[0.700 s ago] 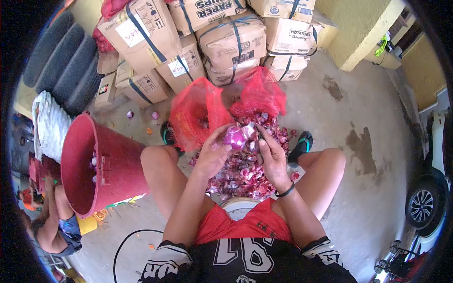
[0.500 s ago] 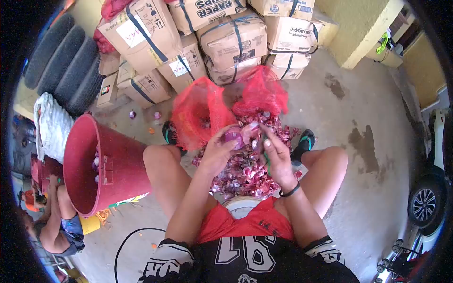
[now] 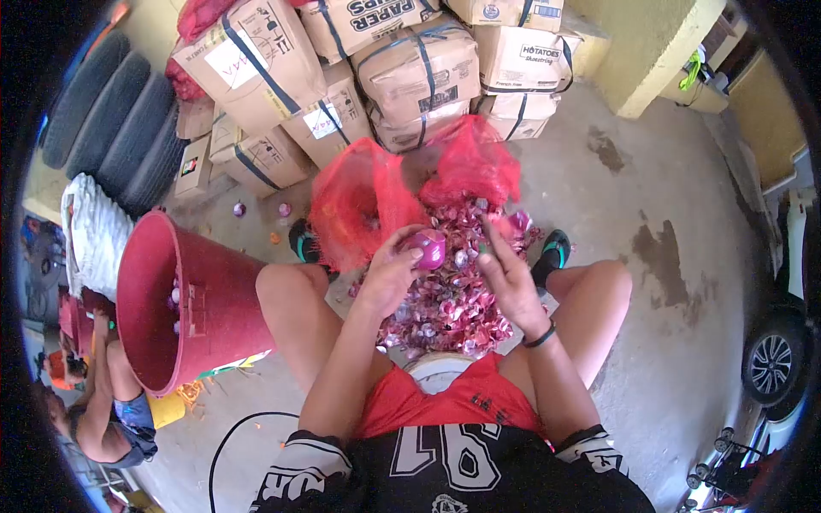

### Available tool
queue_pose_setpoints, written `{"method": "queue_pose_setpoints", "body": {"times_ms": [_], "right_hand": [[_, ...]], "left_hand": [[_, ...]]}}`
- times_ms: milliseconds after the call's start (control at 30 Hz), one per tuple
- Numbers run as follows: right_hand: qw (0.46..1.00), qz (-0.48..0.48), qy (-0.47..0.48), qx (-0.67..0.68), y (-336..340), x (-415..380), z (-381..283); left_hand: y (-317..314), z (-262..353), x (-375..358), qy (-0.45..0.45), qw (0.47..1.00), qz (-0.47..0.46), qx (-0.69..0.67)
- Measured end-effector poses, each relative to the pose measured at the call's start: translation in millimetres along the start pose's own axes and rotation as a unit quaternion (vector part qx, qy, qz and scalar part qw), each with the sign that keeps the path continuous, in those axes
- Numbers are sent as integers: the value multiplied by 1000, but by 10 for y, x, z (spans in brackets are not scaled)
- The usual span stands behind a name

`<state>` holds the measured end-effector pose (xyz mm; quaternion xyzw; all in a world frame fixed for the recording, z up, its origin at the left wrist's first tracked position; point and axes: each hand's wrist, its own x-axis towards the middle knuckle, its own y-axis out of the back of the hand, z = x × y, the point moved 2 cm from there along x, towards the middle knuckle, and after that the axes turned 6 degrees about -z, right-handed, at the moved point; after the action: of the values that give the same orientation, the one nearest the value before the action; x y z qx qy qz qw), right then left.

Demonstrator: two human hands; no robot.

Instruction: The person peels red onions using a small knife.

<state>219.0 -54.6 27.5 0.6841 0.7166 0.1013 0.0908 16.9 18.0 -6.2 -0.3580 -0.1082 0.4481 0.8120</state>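
Note:
My left hand (image 3: 389, 278) grips a peeled purple onion (image 3: 429, 250) between my knees. My right hand (image 3: 509, 278) is a little to the right of the onion, apart from it, closed around what looks like a small green-handled knife. A loose piece of pink skin (image 3: 518, 224) is just beyond its fingertips. Below both hands lies a heap of purple onion skins (image 3: 453, 312) on the concrete floor. An open red mesh sack (image 3: 359, 205) stands just behind the onion.
A red bucket (image 3: 184, 299) with peeled onions inside tilts at my left knee. Strapped cardboard boxes (image 3: 419, 68) are stacked behind the sack, tyres (image 3: 120, 111) at far left. Another person (image 3: 94, 410) sits at lower left. A car wheel (image 3: 770, 363) is at right.
My right hand has pulled away from the onion to the right, and a strip of skin has come off. My left hand has kept the onion, which now shows smooth and purple.

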Motion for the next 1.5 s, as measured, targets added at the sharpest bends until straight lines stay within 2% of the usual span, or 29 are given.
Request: {"method": "queue_pose_setpoints", "body": {"times_ms": [67,100,200,267,333,433,533,567,633,733,767,833,933,967,1100,1167,1200,1233,1267,1300,1367,1467,1500], "right_hand": [[996,-71,-43,-29,-111,-51,-100],[996,-73,43,-32,-161,-33,-124],[983,-81,106,-130,-243,-14,-199],[987,-54,100,-116,-241,-13,-185],[984,-8,116,-136,-237,5,-101],[985,39,141,-88,-186,52,-48],[991,57,-8,124,-129,6,-49],[984,70,-15,162,-119,3,-36],[991,51,-44,112,-77,4,25],[999,28,-22,-18,-151,57,51],[999,4,-35,-17,-185,35,36],[994,9,59,-93,-269,53,83],[998,-1,34,-58,-366,25,72],[996,6,61,-69,-407,19,93],[995,7,73,-73,-352,40,-52],[999,-2,5,-38,-156,59,-149],[999,3,-14,-33,-30,90,-152],[999,15,-29,-25,105,113,-104],[999,31,-35,-7,226,146,-62],[998,44,-41,21,301,192,-67],[985,59,-72,145,385,263,-116],[995,65,-26,69,428,438,-101],[996,48,-50,56,461,458,-198]], "left_hand": [[21,-1,-39,-11,999,10,33],[38,0,-52,-13,999,2,38],[58,12,-56,-18,999,-17,44],[31,25,-70,-21,999,-15,34],[49,53,-86,-29,995,-42,86],[57,96,-125,-31,991,-72,108],[28,122,-152,-53,994,-70,68],[25,133,-167,-65,995,-64,51],[31,168,-188,-55,997,-60,-9],[50,162,-187,-42,994,-59,-77],[65,149,-178,-38,993,-58,-96],[135,114,-160,-32,991,-54,-122],[251,-1,-146,-35,989,-11,-142],[292,-17,-137,-42,989,7,-144],[397,228,-184,-108,984,9,-140],[632,706,-349,-199,971,16,-130],[792,1005,-454,-254,951,86,-153],[745,1405,-576,-356,925,29,-129],[843,1715,-717,-398,882,-60,-245],[885,1914,-788,-480,827,71,-283],[924,1989,-684,-444,858,84,-243],[1043,1782,-321,-340,919,88,-179],[1086,1616,-154,-298,938,102,-143]]}}
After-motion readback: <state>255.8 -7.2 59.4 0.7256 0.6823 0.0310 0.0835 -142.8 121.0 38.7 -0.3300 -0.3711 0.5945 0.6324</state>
